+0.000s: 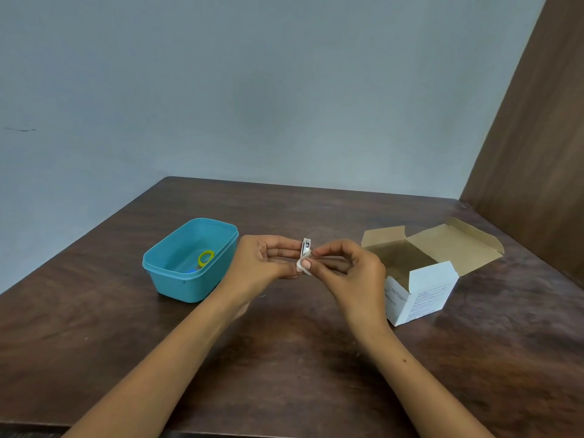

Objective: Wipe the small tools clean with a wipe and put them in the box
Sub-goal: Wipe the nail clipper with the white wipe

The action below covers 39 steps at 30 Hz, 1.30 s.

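Between both hands, a small silver nail clipper [306,245], wipe-wrapped.

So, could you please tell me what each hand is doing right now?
Left hand: holds the nail clipper upright.
Right hand: pinches the wipe against the clipper.

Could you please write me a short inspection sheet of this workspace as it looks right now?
Surface: dark brown wooden table, set in a corner.
Job's things: metal nail clipper held upright above the table; white wipe folded round its lower end; teal plastic box on the left, lid off, holding a yellow ring and a small blue item, unclear.
Clutter: open white cardboard carton on the right, flaps up.
Grippers: left hand holds the clipper; right hand pinches the wipe against it with its fingers.
Cables: nothing seen.
Surroundings: pale blue-grey wall; brown wooden panel at right.
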Each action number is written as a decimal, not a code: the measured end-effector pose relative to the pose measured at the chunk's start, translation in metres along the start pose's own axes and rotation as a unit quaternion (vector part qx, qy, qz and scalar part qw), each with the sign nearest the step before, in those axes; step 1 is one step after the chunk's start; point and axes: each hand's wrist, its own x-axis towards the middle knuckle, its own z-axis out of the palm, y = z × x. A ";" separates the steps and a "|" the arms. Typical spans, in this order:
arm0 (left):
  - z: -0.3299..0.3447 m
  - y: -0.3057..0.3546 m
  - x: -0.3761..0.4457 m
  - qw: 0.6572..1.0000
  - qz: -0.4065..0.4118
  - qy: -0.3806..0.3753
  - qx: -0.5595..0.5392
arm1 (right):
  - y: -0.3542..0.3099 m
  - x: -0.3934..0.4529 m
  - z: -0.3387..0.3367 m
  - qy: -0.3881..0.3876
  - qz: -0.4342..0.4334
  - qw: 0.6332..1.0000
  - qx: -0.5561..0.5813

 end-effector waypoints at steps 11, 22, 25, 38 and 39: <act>-0.005 0.006 0.000 0.999 -0.003 -0.036 0.041 | -0.002 0.007 -0.005 -0.013 0.128 0.984 0.120; -0.003 0.003 0.003 1.000 0.005 0.022 0.018 | -0.004 0.005 -0.006 0.013 0.116 0.981 0.155; -0.001 0.000 0.004 0.999 0.011 0.042 0.005 | -0.003 0.004 -0.004 0.007 0.139 0.972 0.191; 0.001 -0.003 0.002 0.994 0.051 0.036 0.093 | 0.000 0.005 -0.003 -0.041 0.138 0.979 0.144; 0.000 -0.002 0.002 0.994 0.049 0.034 0.094 | 0.001 0.005 -0.002 -0.040 0.130 0.982 0.128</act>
